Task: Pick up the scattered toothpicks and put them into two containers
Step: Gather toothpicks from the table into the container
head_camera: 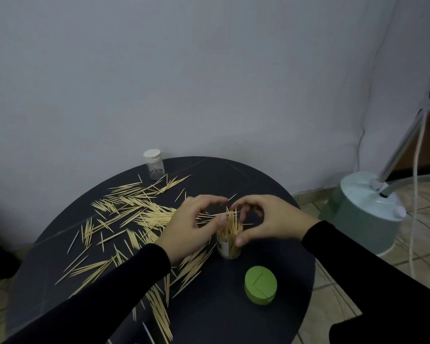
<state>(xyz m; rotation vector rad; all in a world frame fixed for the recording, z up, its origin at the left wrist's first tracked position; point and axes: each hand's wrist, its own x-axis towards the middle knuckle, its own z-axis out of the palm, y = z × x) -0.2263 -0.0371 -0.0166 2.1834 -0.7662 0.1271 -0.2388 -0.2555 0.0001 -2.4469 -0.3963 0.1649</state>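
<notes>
Head view: both hands are curled over one clear container [230, 240] already bristling with toothpicks — the left grip [193, 225] pinches a few, the right grip [263, 223] steadies its rim — while many toothpicks [134, 214] left of them remain scattered on the surface [233, 306], the capped container [154, 164] beyond nearly unfilled.

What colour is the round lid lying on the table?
Green. The lid shows best in the head view, lying on the dark table.

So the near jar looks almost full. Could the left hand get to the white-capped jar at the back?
Probably yes. The left hand has only loose toothpicks lying flat between it and the white-capped jar; nothing upright blocks the way.
</notes>
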